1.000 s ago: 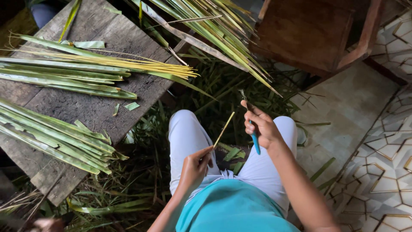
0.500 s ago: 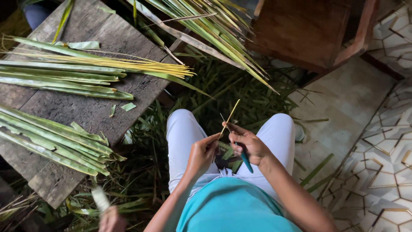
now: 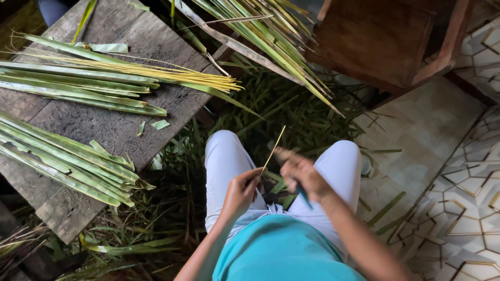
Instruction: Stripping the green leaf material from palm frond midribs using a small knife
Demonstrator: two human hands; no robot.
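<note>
Beside the wooden bench [image 3: 112, 127] stacked with palm leaves [image 3: 62, 161], we pinched a thin yellow midrib [image 3: 272, 149] upright in our left hand [image 3: 240, 192] above our lap, steadying it for the blue-handled knife [image 3: 302, 195] our blurred right hand [image 3: 302, 174] gripped.

Open passage: tiled floor [image 3: 432, 130] to the right. Obstructions: wooden bench [image 3: 112, 127] with leaf strips [image 3: 62, 161] at left, overhanging palm fronds [image 3: 260, 36] and wooden chair [image 3: 380, 41] ahead.
</note>
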